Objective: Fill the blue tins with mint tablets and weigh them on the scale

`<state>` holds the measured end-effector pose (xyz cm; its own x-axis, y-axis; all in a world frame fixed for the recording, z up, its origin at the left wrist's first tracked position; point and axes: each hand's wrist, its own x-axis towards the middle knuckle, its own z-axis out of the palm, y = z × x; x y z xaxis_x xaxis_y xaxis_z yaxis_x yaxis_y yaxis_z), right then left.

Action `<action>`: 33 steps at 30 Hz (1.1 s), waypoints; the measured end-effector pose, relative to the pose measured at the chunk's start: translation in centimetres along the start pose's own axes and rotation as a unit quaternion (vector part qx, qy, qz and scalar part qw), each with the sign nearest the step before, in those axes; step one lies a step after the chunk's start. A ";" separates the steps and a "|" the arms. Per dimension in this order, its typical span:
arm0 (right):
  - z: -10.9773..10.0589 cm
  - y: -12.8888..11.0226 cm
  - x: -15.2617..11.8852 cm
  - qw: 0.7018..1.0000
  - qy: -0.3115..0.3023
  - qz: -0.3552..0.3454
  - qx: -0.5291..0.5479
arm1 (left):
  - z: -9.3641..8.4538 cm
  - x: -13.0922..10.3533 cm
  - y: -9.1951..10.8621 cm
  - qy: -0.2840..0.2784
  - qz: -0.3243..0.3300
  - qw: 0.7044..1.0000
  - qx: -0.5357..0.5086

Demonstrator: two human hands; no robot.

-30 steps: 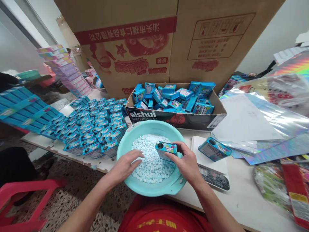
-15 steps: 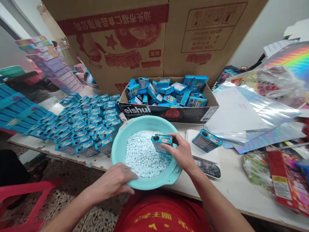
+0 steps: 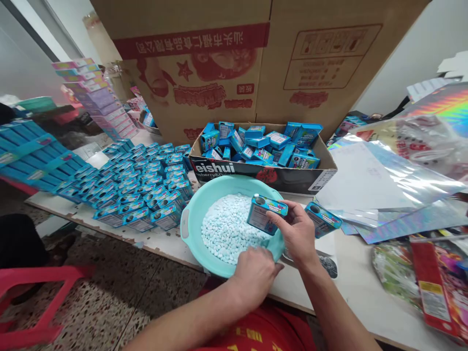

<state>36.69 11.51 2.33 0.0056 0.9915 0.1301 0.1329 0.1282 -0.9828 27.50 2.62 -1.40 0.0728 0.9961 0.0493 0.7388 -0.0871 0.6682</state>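
Observation:
My right hand [image 3: 297,229] is closed round a small blue box [image 3: 266,214], its thumb on the printed side, above the right part of a turquoise basin [image 3: 185,222]. Small pale blue candies [image 3: 226,229] lie in the basin. A round hole shows in the top of the box, with something whitish at it. My left hand [image 3: 258,273] is at the basin's near right edge, fingers curled; what they hold, if anything, is hidden. Another blue box [image 3: 323,220] stands just right of my right hand, on a white scale partly hidden by that hand.
Behind the basin, a carton [image 3: 292,182] holds many blue boxes, with a large cardboard box [image 3: 274,105] behind it. Rows of blue boxes [image 3: 142,190] stand on the left. Shiny sheets [image 3: 395,170] and plastic packages [image 3: 431,287] lie at right. A red stool [image 3: 40,278] is lower left.
My left hand has moved right along the basin's near side, and its fingers have curled. My right hand has moved right with the blue box. The camera view has shifted somewhat.

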 end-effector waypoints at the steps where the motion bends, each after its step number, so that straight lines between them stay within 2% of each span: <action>1: 0.2 0.3 0.0 1.000 0.005 0.000 0.003 | -0.1 0.5 0.2 -0.008 -0.001 1.000 0.018; 3: 0.6 1.0 0.0 1.000 0.011 -0.002 0.007 | -0.7 0.6 0.3 -0.045 0.013 0.997 0.060; 6: 1.1 1.7 -0.1 1.000 0.018 -0.018 -0.008 | -2.3 -0.3 -0.3 -0.079 0.055 0.992 0.083; 8: 1.2 1.8 -0.2 0.999 0.023 -0.027 -0.023 | -4.0 -0.8 -1.5 -0.070 0.091 0.991 0.069; 10: 1.2 1.9 -0.3 0.999 0.024 -0.032 -0.034 | -6.1 -0.3 -3.6 -0.020 0.103 0.992 0.071; 12: 1.1 2.0 -0.4 0.998 0.021 -0.034 -0.045 | -8.4 1.4 -6.3 0.065 0.066 0.988 0.122; 14: 1.1 2.0 -0.5 0.998 0.017 -0.034 -0.054 | -10.6 3.9 -9.2 0.124 -0.012 0.972 0.201; 15: 1.1 2.1 -0.5 0.998 0.016 -0.033 -0.056 | -11.5 5.3 -10.6 0.123 -0.047 0.964 0.232; 17: 1.2 2.0 -0.5 0.998 0.017 -0.034 -0.054 | -12.7 7.9 -12.8 0.070 -0.116 0.959 0.248; 20: 1.3 1.8 -0.3 0.998 0.010 -0.038 -0.045 | -13.5 9.7 -14.8 0.002 -0.173 0.959 0.224; 22: 1.3 1.5 -0.1 0.999 0.003 -0.038 -0.038 | -13.8 9.0 -15.5 -0.007 -0.184 0.957 0.223; 25: 1.0 1.0 0.2 0.999 0.017 -0.038 -0.010 | -14.0 5.3 -16.8 0.016 -0.216 0.960 0.178; 27: 0.8 0.7 0.4 0.998 0.035 -0.039 0.024 | -13.8 2.0 -17.6 0.088 -0.250 0.963 0.047; 28: 0.8 0.6 0.4 0.998 0.041 -0.039 0.040 | -13.5 0.4 -17.8 0.135 -0.269 0.953 -0.042; 29: 0.9 0.5 0.4 0.997 0.046 -0.039 0.053 | -13.1 -1.1 -17.9 0.181 -0.290 0.931 -0.129; 31: 1.1 0.3 0.4 0.996 0.046 -0.041 0.063 | -12.1 -3.1 -17.5 0.255 -0.330 0.870 -0.265; 33: 1.5 0.2 0.2 0.996 0.036 -0.043 0.063 | -10.8 -4.0 -16.2 0.313 -0.364 0.809 -0.340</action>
<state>35.23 11.80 2.00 0.0716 0.9732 0.2186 0.0111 0.2184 -0.9758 8.00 0.15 -4.39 -0.7263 0.6101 -0.3165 -0.1215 0.3393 0.9328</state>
